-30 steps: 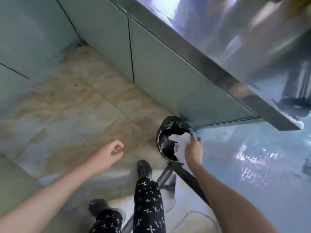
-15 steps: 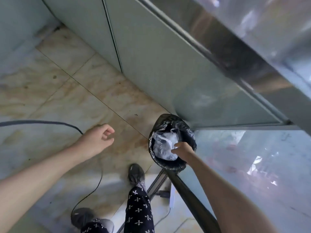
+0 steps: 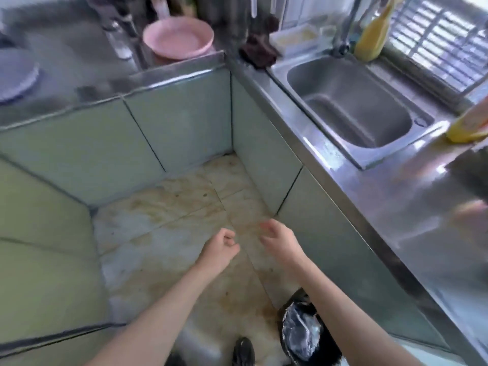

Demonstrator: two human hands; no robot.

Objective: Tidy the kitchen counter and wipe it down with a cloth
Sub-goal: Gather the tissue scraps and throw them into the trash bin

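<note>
Head view: left hand (image 3: 220, 249) and right hand (image 3: 280, 240) side by side above the floor tiles (image 3: 169, 215), fingers loosely curled, holding nothing. Dark cloth (image 3: 260, 50) crumpled on the steel desk (image 3: 396, 207) at the sink's (image 3: 351, 107) far-left corner. Pink plate (image 3: 178, 38) further left. Black-lined bin (image 3: 303, 331) under the right forearm.

Both forearms are bare, no sleeves showing. A dark shoe (image 3: 244, 351) with a rounded toe shows at the bottom edge.
</note>
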